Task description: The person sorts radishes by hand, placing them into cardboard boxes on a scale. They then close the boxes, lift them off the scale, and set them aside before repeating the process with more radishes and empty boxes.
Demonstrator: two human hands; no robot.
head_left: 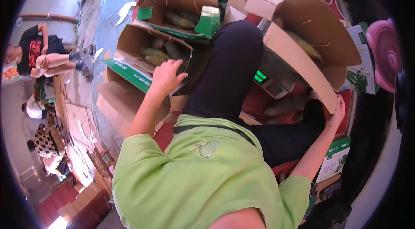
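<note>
Head view: a large open carton (322,19) stands at right, its long flap (298,60) slanting from upper left to lower right. A smaller open carton (131,41) sits at left. The right hand (338,111) touches the flap's lower corner; finger grip unclear. The left hand (166,77), fingers loosely spread, is at the smaller carton's rim. Inside lie long vegetables (156,59), probably firm, smooth and bruisable, best held round the middle; pale ones run crosswise, a dark one points away.
</note>
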